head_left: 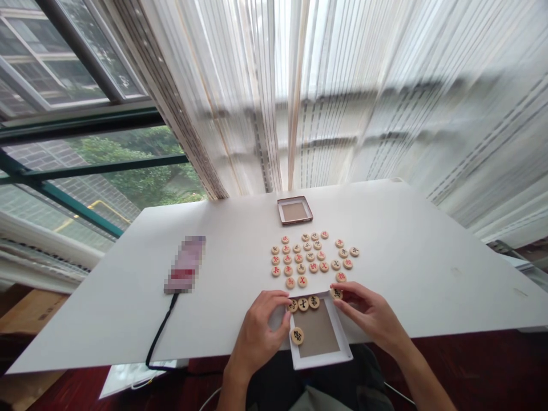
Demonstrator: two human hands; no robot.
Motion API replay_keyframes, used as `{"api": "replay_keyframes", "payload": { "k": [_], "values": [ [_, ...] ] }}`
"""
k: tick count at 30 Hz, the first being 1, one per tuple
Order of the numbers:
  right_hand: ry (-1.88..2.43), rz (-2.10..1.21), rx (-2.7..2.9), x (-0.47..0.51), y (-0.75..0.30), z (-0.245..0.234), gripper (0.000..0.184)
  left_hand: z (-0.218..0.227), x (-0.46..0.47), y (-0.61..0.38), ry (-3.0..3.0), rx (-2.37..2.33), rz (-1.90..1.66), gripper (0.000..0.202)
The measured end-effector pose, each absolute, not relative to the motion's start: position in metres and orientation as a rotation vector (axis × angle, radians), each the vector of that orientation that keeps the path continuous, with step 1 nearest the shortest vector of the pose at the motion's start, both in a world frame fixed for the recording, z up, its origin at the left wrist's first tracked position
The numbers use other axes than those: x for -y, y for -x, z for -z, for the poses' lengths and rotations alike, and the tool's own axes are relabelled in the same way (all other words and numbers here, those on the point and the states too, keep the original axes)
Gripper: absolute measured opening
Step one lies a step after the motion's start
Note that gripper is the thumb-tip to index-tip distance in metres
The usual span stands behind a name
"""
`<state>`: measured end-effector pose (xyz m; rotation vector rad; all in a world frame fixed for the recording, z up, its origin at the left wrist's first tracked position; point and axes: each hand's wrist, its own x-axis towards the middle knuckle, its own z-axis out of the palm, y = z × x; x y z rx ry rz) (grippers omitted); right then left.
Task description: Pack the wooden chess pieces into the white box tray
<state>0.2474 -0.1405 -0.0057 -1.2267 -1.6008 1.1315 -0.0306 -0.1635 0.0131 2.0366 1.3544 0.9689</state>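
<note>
Nearest: dark reddish floor (471, 359), then the white tabletop (231, 251) with a shallow tray (322, 361) at its near edge, our landmark. At the tray's far-left corner our left hand (263, 328) curls around a corner disc (293, 306); whether it grips disc or wall, we cannot tell. Over the far-right corner our right hand (370, 314) pinches a black-marked disc (337, 294). Beyond the tray, loose discs (299, 257) in uneven rows; leftward, a cabled slab (186, 265), pixelated, unreadable. Farther beyond, a second box (296, 222), then striped curtain (363, 85), blurring shapes behind. Our forearms run out of view.
</note>
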Motion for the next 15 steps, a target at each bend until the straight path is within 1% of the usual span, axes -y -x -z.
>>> {"api": "replay_keyframes", "payload": {
  "k": [9,15],
  "values": [
    [1.213,-0.996,1.611,0.1405,-0.2468,0.0047,0.033,-0.0124,0.1634,0.0308,-2.032,-1.349,-0.984,0.021],
    [1.210,-1.090,1.507,0.1390,-0.2482,0.0094,0.036,-0.0133,0.1638,0.0303,-2.028,-1.358,-0.984,0.021]
  ]
}}
